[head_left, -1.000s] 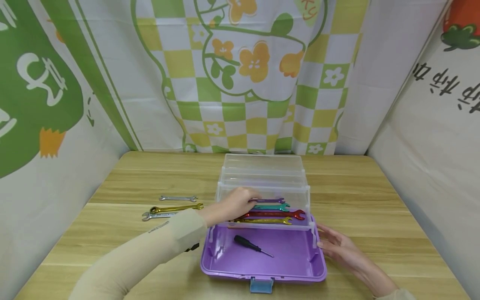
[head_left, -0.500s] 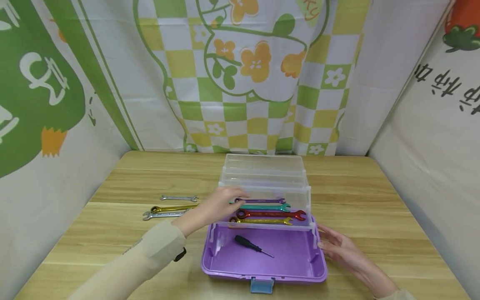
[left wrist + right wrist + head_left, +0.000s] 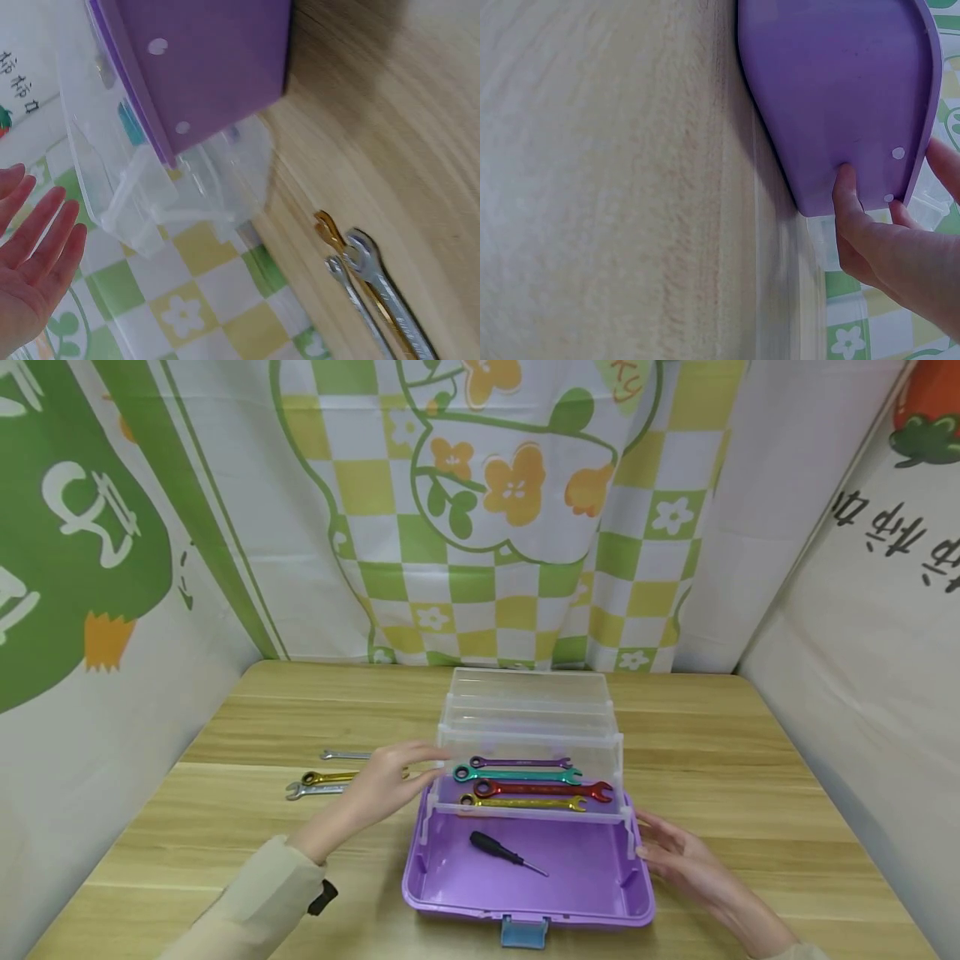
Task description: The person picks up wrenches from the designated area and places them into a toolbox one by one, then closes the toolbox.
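Note:
My left hand [image 3: 386, 785] is off the left side of the toolbox, fingers extended and holding nothing; it also shows at the edge of the left wrist view. Below it on the table lie a gold wrench [image 3: 326, 777] and two silver wrenches, one [image 3: 390, 300] partly across the gold one in the left wrist view. The toolbox [image 3: 525, 906] is purple and stands open. Its clear tray holds a purple wrench [image 3: 521, 762], a teal wrench [image 3: 517, 775], a red wrench [image 3: 543, 789] and a yellow wrench [image 3: 525, 802]. My right hand [image 3: 900, 247] touches the box's right side with its fingertips.
A black-handled screwdriver [image 3: 491, 845] lies in the bottom of the box. The clear stepped lid [image 3: 528, 693] leans back behind the tray. A blue latch [image 3: 523, 933] hangs at the front. Patterned curtains [image 3: 510, 593] border the wooden table [image 3: 750, 760].
My left hand has drawn back leftward from the purple wrench in the tray, uncovering the wrenches' ring ends. It now partly covers the wrenches on the table. The right hand has stayed put.

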`<state>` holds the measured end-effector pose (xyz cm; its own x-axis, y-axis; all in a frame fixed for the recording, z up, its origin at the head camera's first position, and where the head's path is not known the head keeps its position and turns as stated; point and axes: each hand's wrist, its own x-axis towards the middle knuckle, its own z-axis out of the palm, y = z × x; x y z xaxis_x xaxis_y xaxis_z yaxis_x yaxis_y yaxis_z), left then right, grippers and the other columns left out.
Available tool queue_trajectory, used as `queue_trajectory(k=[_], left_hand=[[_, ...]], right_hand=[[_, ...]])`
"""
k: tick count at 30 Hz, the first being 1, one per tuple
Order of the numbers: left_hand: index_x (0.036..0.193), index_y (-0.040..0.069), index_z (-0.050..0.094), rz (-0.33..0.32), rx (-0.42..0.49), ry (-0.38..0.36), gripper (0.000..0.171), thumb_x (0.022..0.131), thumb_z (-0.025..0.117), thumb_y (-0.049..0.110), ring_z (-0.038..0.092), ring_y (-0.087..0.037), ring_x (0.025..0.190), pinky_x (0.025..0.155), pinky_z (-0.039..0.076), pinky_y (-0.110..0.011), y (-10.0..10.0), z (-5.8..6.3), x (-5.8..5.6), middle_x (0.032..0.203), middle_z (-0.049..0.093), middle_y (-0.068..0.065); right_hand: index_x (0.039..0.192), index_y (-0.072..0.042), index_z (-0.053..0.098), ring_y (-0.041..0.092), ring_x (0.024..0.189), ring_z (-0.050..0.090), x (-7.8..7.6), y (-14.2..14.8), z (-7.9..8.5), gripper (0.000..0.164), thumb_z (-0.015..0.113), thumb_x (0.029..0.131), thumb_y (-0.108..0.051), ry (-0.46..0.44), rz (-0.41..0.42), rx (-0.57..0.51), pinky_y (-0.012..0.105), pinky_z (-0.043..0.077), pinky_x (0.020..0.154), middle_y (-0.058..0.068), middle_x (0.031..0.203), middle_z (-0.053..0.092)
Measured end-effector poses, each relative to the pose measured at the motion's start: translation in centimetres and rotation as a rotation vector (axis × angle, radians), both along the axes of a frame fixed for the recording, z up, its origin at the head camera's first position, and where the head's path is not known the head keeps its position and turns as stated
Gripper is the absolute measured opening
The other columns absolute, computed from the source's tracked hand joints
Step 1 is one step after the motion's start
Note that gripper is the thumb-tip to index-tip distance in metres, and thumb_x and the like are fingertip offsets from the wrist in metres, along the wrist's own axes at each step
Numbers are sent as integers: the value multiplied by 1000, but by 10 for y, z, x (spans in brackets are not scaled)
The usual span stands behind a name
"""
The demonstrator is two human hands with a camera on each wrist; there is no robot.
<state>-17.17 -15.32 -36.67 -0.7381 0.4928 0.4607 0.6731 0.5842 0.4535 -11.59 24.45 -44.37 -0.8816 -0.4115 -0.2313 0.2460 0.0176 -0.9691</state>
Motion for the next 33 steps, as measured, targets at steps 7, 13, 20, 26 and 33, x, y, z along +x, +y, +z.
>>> queue_trajectory(k=[7, 13, 20, 26, 33], left_hand=[[99, 2, 65, 46, 38, 1, 23, 76, 67, 6, 60, -25, 94, 82, 47, -38, -21, -14, 0, 100, 64, -12], [99, 4, 65, 115, 27, -30, 24, 76, 67, 5, 59, -27, 94, 83, 46, -40, -37, -27, 0, 100, 64, -13], [104, 7, 64, 175, -14, -118, 27, 77, 66, 7, 56, -31, 100, 85, 44, -46, -55, -39, -2, 105, 62, -13], [103, 5, 64, 196, -69, -122, 27, 77, 66, 10, 57, -32, 96, 84, 44, -47, -69, -50, -6, 104, 62, -15], [99, 1, 64, 233, -87, -137, 24, 76, 67, 7, 57, -35, 96, 83, 44, -48, -82, -61, -10, 101, 63, -17]], right_hand=[[137, 7, 2, 14, 113, 45, 0, 0, 1, 69, 49, 89, -8, -9, -6, 4, 28, 39, 93, 34, 138, 7], [137, 8, 2, 13, 112, 45, 1, -1, 0, 69, 49, 89, -8, -7, -2, -5, 28, 39, 93, 34, 138, 7], [137, 8, 1, 10, 109, 48, 1, 0, 1, 70, 49, 89, -8, -11, -3, -23, 28, 40, 92, 34, 138, 8], [136, 9, 1, 9, 108, 49, 0, -1, 1, 69, 49, 88, -7, -7, -6, -30, 28, 40, 92, 34, 138, 9], [136, 8, 2, 10, 108, 49, 1, -1, 1, 69, 49, 88, -7, -5, -3, -24, 28, 40, 92, 34, 138, 9]])
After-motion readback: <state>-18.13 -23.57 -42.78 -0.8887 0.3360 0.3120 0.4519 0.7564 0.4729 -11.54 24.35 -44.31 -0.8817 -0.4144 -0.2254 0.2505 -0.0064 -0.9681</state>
